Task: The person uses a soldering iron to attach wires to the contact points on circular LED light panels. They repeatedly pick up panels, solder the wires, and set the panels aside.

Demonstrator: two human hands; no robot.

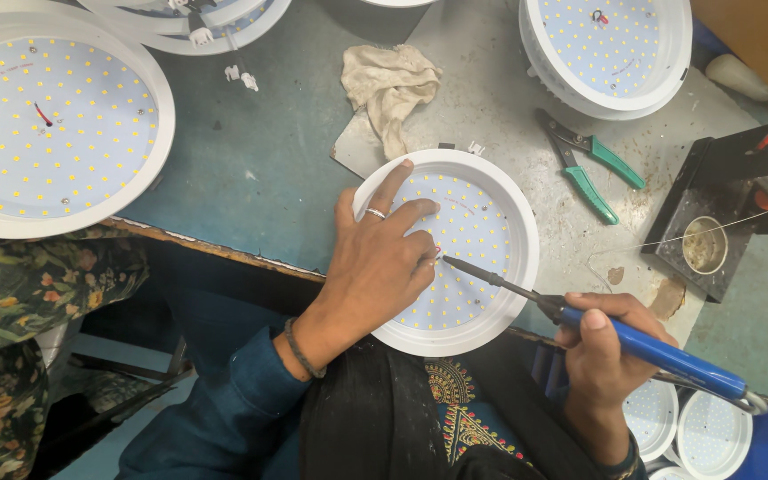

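The grey-blue tabletop (260, 169) carries everything here. At its far left lies a big round LED panel (51, 120) in a white rim, and another white fixture (611, 53) sits at the top right. At the near edge, partly overhanging it, rests the round white LED light (482, 240) being worked on, its board dotted with small yellow chips. The left hand (375, 267) lies flat on that board with fingers spread, pressing down near the centre (a ring shows on one finger); whether it pinches anything I cannot tell. The right hand (611, 356) is clenched around the blue handle of a soldering iron (580, 324), whose dark tip reaches the board just beside the left fingertips. To the right stands a black solder stand (713, 213) with a wire spool. Between it and the light lie green-handled pliers (588, 164). A crumpled beige rag (388, 89) sits beyond the light.
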